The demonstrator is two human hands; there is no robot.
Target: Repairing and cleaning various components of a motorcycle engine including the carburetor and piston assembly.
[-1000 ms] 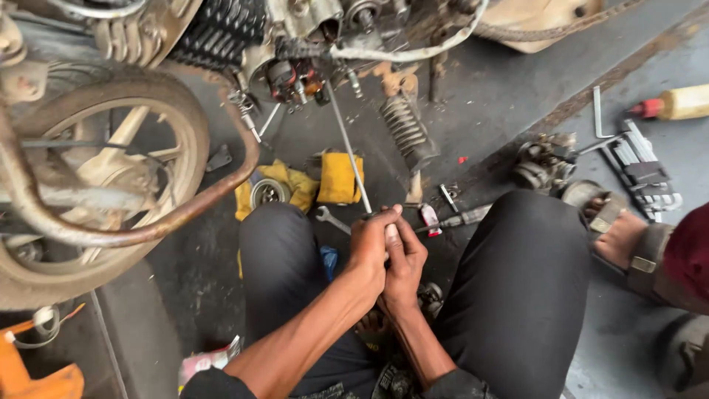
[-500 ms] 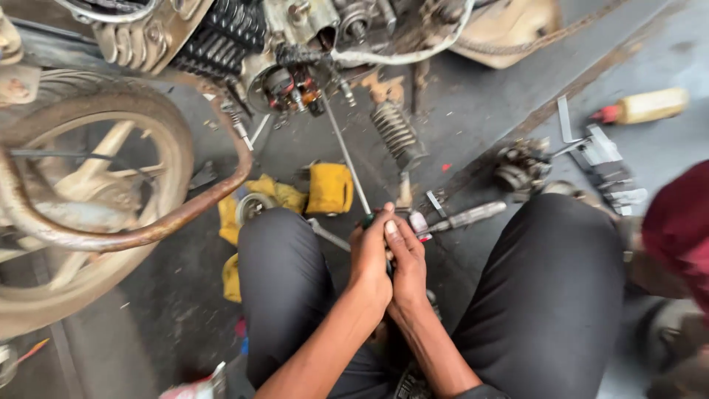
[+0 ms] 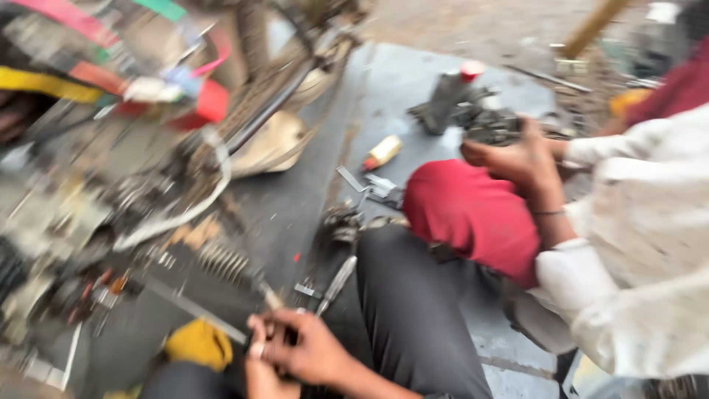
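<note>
The picture is motion-blurred. My two hands are pressed together low in the view, above my black-trousered knee (image 3: 413, 310). My left hand (image 3: 258, 366) and my right hand (image 3: 314, 347) both close around a small metal part (image 3: 260, 346) whose shape I cannot make out. A thin metal rod (image 3: 196, 307) lies on the floor just left of them. A yellow cloth (image 3: 196, 343) sits beside my left hand. A screwdriver-like tool (image 3: 337, 283) lies just above my right hand.
A stripped motorcycle (image 3: 148, 170) fills the left side, with a coil spring (image 3: 221, 260) below it. A co-worker in a white shirt and red trousers (image 3: 473, 210) crouches at right, hand (image 3: 517, 159) on a dark engine part (image 3: 491, 125). A small yellow bottle (image 3: 382, 153) lies on the grey floor.
The view has swung up and to the right, bringing the co-worker into sight. My hands stay together on the small part, now at the bottom edge.
</note>
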